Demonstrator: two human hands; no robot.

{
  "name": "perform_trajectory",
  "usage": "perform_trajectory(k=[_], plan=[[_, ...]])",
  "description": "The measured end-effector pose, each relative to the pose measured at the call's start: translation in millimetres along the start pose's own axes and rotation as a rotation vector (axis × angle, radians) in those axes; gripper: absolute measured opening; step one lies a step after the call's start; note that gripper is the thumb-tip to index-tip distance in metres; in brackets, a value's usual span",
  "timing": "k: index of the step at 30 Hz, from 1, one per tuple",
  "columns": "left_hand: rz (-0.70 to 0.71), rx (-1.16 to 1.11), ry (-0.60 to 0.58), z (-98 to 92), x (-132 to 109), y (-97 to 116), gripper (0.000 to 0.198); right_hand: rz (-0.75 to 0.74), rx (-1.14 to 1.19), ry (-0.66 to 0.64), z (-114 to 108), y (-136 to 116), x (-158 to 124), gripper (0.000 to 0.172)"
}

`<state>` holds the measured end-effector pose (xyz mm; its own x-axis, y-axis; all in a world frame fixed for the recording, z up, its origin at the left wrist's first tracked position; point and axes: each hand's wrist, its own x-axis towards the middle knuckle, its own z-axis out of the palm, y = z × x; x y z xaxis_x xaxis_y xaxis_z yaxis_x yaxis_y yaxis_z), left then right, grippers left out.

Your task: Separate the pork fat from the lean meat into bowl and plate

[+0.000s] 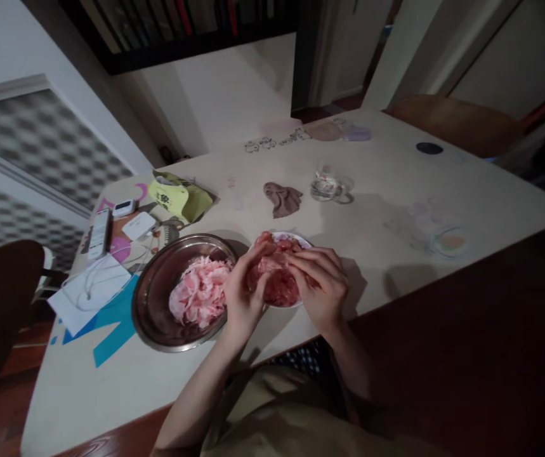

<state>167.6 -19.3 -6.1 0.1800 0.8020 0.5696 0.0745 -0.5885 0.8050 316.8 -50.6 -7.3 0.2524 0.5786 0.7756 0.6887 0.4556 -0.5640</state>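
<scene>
Over a white bowl [295,236] of red raw meat [282,289], both my hands come together. My left hand [246,289] and my right hand [323,282] have curled fingers, pinching a piece of raw meat [276,261] between them. The fingers cover part of it, so its full shape is hidden. Just left of the bowl stands a wide metal basin [155,311], holding a heap of pale pink meat slices [200,292]. My left hand overlaps the basin's right rim in this view.
Beyond the bowl lie a crumpled brown cloth [282,200] and a clear glass mug [325,185]. A green bag [179,197], a remote control [99,233], a white box [139,226] and a cable on paper [86,292] occupy the table's left side. A dark round coaster [429,148] is far right.
</scene>
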Motion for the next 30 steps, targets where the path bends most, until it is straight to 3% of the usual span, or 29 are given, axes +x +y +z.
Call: perform_trajectory(k=[2,5,15,23,30], plan=[[0.117,0.145,-0.064,1.8,2,-2,0.032,-0.043,-0.035,0.003,-7,8,-2,0.033],[0.190,0.228,-0.064,3.2,5,-5,0.027,-0.085,-0.028,-0.015,-14,17,-4,0.037],[0.091,0.200,-0.140,7.8,6,-13,0.024,-0.105,-0.015,-0.064,-20,28,-6,0.033],[0.065,0.104,-0.141,8.7,3,-17,0.026,0.081,0.126,-0.092,-20,23,-1,0.017],[0.011,0.178,-0.104,8.2,-2,-22,0.031,-0.172,-0.118,-0.166,-15,26,-5,0.030]])
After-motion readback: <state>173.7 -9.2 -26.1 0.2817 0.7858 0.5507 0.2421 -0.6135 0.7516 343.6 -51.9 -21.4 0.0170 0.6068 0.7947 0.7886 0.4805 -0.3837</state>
